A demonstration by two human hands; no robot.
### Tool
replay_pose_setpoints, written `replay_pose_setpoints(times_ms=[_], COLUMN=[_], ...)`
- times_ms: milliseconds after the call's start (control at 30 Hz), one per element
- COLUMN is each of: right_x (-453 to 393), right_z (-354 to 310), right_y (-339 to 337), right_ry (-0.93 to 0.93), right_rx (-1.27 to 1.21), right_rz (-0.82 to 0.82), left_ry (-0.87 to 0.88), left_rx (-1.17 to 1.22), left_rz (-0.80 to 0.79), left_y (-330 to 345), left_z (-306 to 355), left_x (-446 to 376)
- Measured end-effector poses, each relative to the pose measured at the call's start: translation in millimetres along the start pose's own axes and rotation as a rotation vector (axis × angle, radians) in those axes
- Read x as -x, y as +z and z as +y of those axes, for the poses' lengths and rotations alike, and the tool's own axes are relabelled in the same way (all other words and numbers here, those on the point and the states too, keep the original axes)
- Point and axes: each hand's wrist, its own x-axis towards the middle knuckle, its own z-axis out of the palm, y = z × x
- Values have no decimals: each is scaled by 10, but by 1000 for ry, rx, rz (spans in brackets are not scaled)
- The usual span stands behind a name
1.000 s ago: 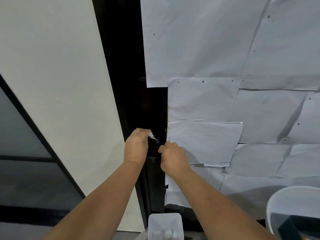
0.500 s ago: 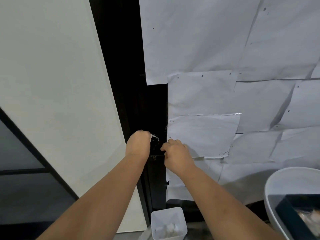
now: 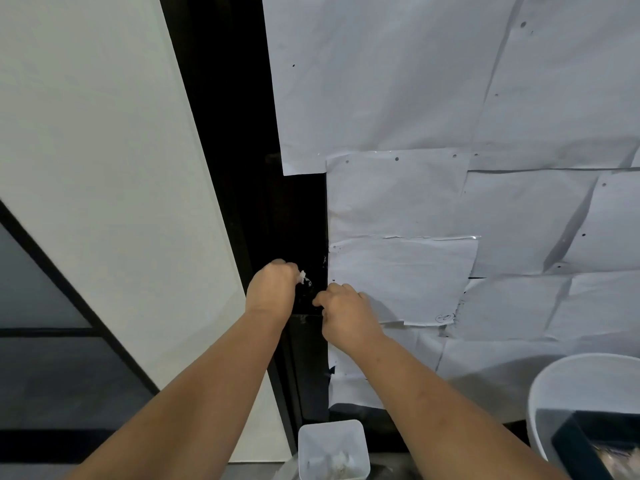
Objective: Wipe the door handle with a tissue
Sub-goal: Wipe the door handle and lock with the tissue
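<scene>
1. A scrap of white tissue is being pinched in the curled fingers of the left hand and pressed up against the dark door handle, which is sitting in the black strip of door between the two hands. Handle's honestly hard to make out, black on black, so the exact contact spot can't be told.
2. The right hand is being held curled just beside the handle, at the edge of the paper sheets; whether anything is being gripped there can't be told.
3. Only a tiny bit of tissue is being shown past the fingers, so bare skin is probably being rubbed on the handle instead.
4. Thin tissue is likely being shredded if it's being snagged on a handle edge.
5. The loose paper edge is being risked too: it could get torn by the right knuckles.
</scene>
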Motion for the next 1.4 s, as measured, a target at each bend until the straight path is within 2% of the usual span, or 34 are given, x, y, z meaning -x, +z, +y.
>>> replay_pose_setpoints(times_ms=[267, 433, 633, 733, 900, 1000, 1067, 1100, 1133, 1167, 1200, 1300, 1400], right_x=[7, 8, 3, -7, -19, -29, -34, -38, -37, -37, -36, -28, -23], right_z=[29, 43, 41, 41, 26, 16, 17, 17, 16, 14, 11, 8, 16], right_y=[10, 5, 13, -1, -8, -7, -7, -6, -5, -8, -10, -9, -1], right_ry=[-32, -50, -48, -46, -36, -29, -28, -28, -27, -27, -28, -33, -35], right_rx=[6, 18, 12, 8, 16, 18, 16, 14, 12, 11, 11, 12, 10], right_rz=[2, -1, -15, -20, -16, -19, -18, -18, -19, -20, -21, -14, -5], left_ry=[-234, -400, -670, -747, -476, -411, -448, -554, -626, -668, -649, -346, -289], left_rx=[103, 460, 944, 1054, 764, 692, 749, 823, 803, 742, 711, 583, 311], left_rz=[-1, 113, 114, 101, 184, 175, 162, 138, 119, 34, 41, 125, 87], left_y=[-45, 28, 100, 122, 102, 71, 47, 17, 63, 51, 78, 163, 195], left_z=[111, 66, 67, 34, 100, 110, 90, 93, 58, 41, 23, 30, -14], left_x=[74, 124, 173, 115, 239, 298, 156, 69, 16, 16, 8, 25, -7])
